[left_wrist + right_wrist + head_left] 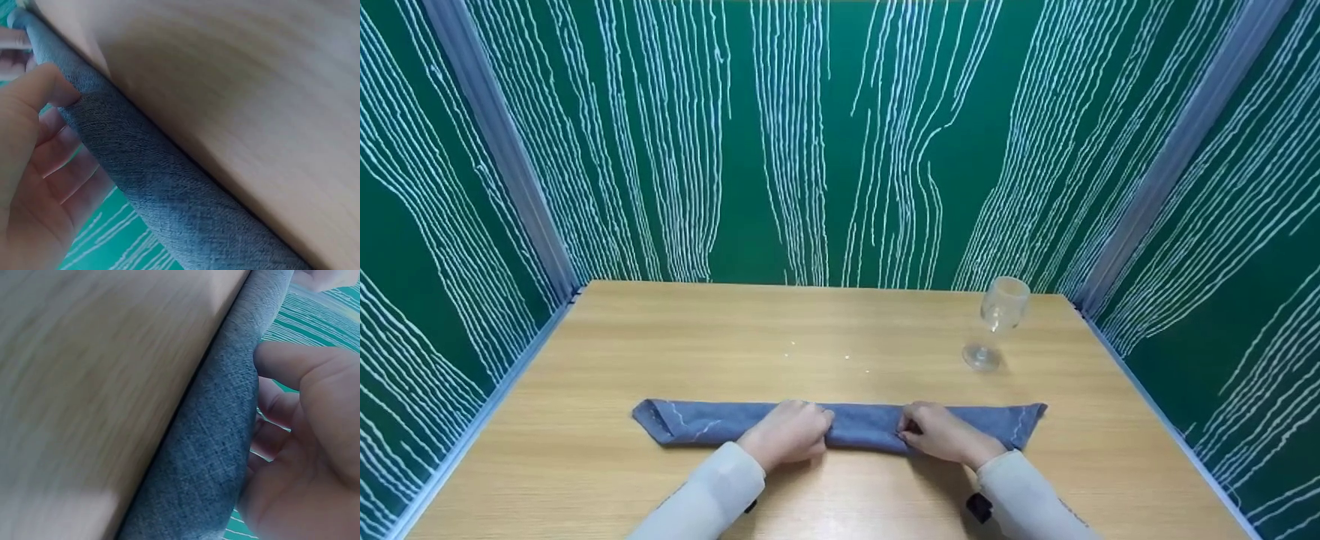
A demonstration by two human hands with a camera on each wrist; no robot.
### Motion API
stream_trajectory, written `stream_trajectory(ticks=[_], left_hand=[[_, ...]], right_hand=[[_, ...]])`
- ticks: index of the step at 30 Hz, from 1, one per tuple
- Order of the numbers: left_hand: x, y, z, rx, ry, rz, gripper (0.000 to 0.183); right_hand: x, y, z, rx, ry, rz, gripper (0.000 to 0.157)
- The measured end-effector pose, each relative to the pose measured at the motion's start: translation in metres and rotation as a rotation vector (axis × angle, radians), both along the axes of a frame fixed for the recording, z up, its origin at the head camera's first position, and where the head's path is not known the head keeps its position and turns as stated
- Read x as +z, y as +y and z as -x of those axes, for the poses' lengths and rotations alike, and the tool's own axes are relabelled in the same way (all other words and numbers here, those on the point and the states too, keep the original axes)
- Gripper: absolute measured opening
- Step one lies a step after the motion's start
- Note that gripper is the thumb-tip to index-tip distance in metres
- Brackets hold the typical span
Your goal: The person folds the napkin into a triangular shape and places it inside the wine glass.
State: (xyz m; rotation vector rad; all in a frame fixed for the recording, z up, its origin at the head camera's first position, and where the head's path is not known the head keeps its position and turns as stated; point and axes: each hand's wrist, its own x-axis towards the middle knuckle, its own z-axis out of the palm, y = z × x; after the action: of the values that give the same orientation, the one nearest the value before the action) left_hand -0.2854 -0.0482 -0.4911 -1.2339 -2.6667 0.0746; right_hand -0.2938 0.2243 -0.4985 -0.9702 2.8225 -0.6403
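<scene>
On my screen, the left hand (789, 433) and right hand (945, 433) reach forward, each pinching the long folded cloth (866, 427) lying across the tabletop (675, 337). Beyond the cloth's right part, I see an upright glass (1004, 306).

I'm watching the left hand (791, 433) pinching, its thumb (48, 87) pressing opposite the curled fingers (73, 174). To the right of those fingers, apart, the right hand (946, 433) is pinching likewise, its back facing up. Behind the fingers, the left forearm (697, 495) and right forearm (1031, 495) are slanting outward.
</scene>
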Motion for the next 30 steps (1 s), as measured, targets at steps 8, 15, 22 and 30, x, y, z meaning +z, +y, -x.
stream_trajectory(ticks=[8, 15, 22, 30], left_hand=[[-0.001, -0.005, 0.007, 0.041, -0.191, -0.086, 0.016], [-0.003, -0.005, 0.007, 0.047, -0.187, -0.125, 0.006], [0.002, -0.005, 0.004, 0.055, -0.195, -0.126, 0.012], [-0.001, -0.006, 0.006, 0.062, -0.225, -0.164, 0.012]], right_hand=[[-0.001, 0.003, 0.0, 0.029, -0.029, 0.033, 0.007], [-0.002, 0.008, -0.004, 0.121, 0.111, -0.016, 0.016], [0.001, 0.011, -0.012, 0.109, 0.163, -0.107, 0.036], [0.004, 0.009, -0.009, 0.141, 0.192, -0.142, 0.024]])
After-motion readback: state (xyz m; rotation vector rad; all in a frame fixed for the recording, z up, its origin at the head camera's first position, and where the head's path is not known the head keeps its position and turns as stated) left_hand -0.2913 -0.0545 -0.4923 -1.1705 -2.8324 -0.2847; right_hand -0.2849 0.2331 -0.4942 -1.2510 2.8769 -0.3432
